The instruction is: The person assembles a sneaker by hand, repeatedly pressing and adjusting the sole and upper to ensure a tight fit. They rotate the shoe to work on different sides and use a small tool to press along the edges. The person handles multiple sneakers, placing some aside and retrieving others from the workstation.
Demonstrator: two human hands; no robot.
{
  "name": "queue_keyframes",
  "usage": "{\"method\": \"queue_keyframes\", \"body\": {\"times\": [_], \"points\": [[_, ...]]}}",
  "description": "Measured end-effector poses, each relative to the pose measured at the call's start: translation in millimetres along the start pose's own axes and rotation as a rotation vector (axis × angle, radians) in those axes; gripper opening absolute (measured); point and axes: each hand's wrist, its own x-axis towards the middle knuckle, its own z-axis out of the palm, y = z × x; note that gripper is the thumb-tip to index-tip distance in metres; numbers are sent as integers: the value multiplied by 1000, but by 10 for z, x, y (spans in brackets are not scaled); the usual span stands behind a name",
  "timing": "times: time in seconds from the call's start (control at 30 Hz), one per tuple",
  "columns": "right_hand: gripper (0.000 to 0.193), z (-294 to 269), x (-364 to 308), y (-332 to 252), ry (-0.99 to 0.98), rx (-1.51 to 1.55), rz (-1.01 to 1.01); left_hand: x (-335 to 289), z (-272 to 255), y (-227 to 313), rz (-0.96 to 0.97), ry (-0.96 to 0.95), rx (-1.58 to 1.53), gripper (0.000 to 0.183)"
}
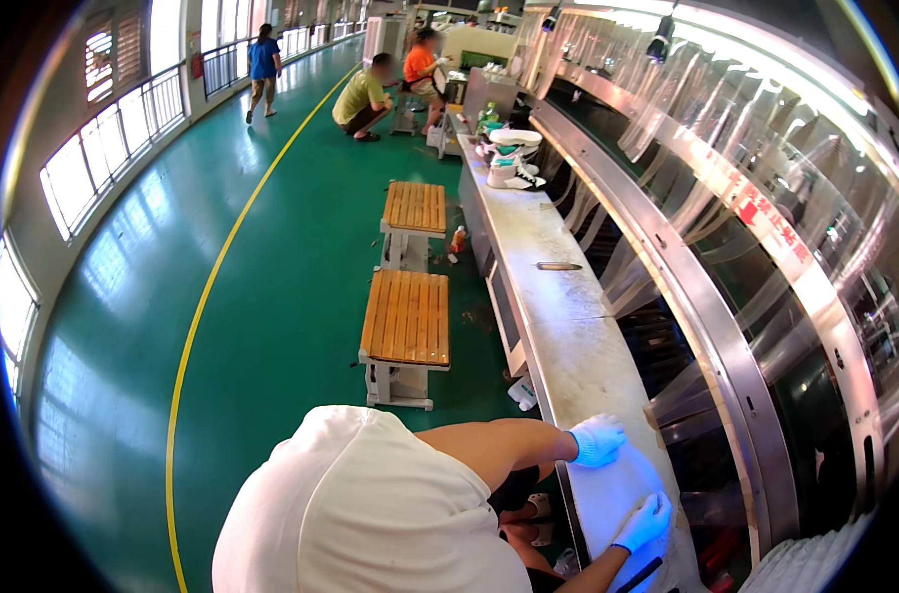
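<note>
My left hand [598,441], in a white glove tinted blue by the light, rests over the pale workbench [593,371] with its fingers curled in. Nearer to me, my right hand [646,522] wears a similar glove, its fingers drawn together over the bench. Whatever may be in either hand is hidden or too small to name. Bright blue-white light falls on the bench between them. A dark stick-like thing [639,575] lies by my right wrist. Farther up the bench lies a slim brown-handled tool [558,266].
White sneakers [514,174] and a green bottle [488,116] stand at the bench's far end. A metal-framed conveyor with clear plastic curtains [736,198] runs along the right. Two slatted wooden stools [406,316] stand on the left. Several people are farther off, one crouching [365,99].
</note>
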Motion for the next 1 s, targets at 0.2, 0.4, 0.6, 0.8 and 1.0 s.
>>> {"method": "queue_keyframes", "body": {"times": [0.2,0.4,0.6,0.8,1.0], "points": [[40,97,15,27,-21,113,58,-3,46,-116,33,13,46,33],[40,48,32,258,33,92,-29,21,32,2,4,-31,47,33],[39,53,17,80,-40,99,32,-31,36,-90,20,34,36,33],[37,-12,6,125,-22,62,26,57,32,-23,7,-49,11,35],[33,29,-119,-180,21,-18,-61,99,102,-272,-115,-215,-161,30]]}}
